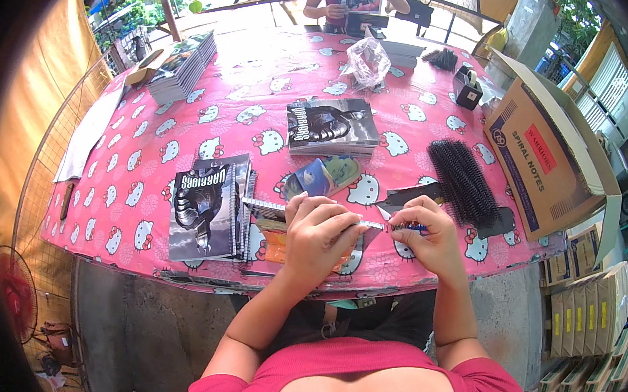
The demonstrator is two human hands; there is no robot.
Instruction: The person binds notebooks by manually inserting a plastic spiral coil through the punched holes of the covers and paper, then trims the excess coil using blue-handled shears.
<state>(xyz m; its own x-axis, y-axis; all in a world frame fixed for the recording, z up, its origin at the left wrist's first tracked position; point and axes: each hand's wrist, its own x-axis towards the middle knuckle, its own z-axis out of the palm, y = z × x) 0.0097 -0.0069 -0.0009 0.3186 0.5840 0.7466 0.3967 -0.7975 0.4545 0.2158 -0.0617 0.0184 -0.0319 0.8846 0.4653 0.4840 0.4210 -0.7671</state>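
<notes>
My left hand is closed over the punched white edge of a notebook, which is seen nearly edge-on. Close by on the right, my right hand pinches a small blue and dark thing at the end of that edge; its kind is too small to make out. Left of my hands lies a stack of spiral notebooks with dark armoured-figure covers. Beyond them sit a stack of similar covered books and a blue-green printed pad. A bundle of black plastic spiral coils rests to the right.
The table has a pink cartoon-cat cloth. An open cardboard box stands at its right edge, near a tape dispenser. A crumpled plastic bag and a tall book stack are farther back. Another person holds a book opposite.
</notes>
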